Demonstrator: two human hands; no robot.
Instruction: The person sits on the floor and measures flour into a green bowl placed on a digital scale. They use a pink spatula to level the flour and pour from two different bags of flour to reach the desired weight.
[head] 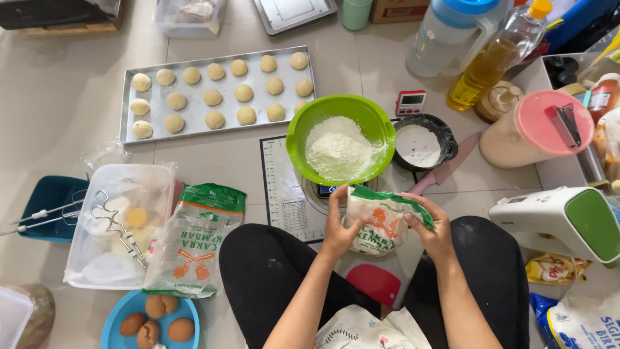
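Green-topped flour bag (381,220) sits gripped between the left hand (337,227) and right hand (431,229), fingers curled shut around its sides. Tipping slowly over the near rim of the green bowl (303,132) of flour (338,150) would likely avoid spills.

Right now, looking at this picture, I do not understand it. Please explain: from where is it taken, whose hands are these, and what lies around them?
The one picture comes from a camera on a person's head, looking down at the floor where that person sits. No machine works here. The left hand and the right hand together hold a flour bag. Just beyond it a green bowl of flour stands on a scale. Farther away lies a tray of dough balls. At the left are a second flour bag, a clear box with beaters, and a blue plate of eggs.
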